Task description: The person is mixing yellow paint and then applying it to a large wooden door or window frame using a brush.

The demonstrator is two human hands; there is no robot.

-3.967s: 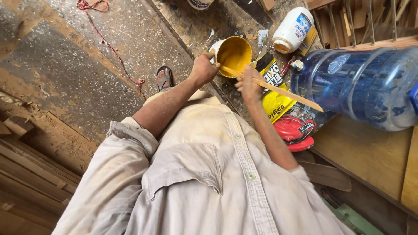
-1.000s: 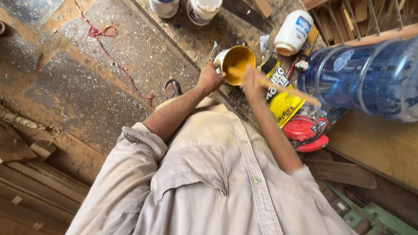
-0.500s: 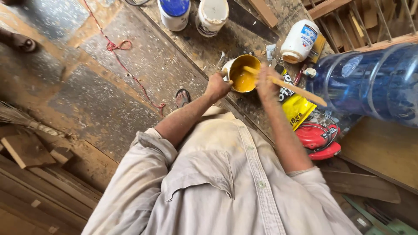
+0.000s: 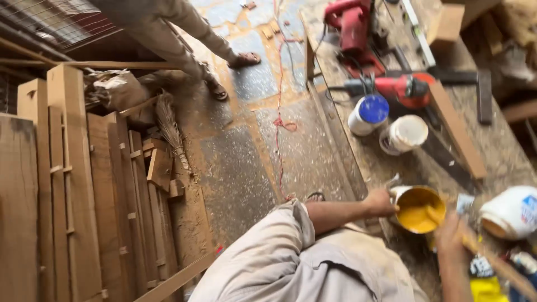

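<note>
My left hand [image 4: 381, 202] grips the rim of a small can [image 4: 418, 210] full of thick yellow liquid, which sits on the dusty workbench [image 4: 503, 148]. My right hand [image 4: 451, 233] is closed on a wooden stick [image 4: 493, 262] whose tip dips into the yellow liquid. Both arms reach out from my pale shirt [image 4: 291, 268] at the bottom of the view. The stick's far end runs off the lower right corner.
A white jug [image 4: 512, 213] and a yellow packet [image 4: 485, 288] lie right of the can. Two white tubs [image 4: 367, 114] [image 4: 404, 134] and red power tools [image 4: 400, 88] stand farther along the bench. Stacked planks [image 4: 67, 184], a broom [image 4: 170, 131], a red cord [image 4: 279, 123] and another person's sandalled feet [image 4: 224, 72] occupy the floor.
The view has swung up and to the left, showing more floor, planks and bench. My hands stay on the can and the stick, now at the lower right.
</note>
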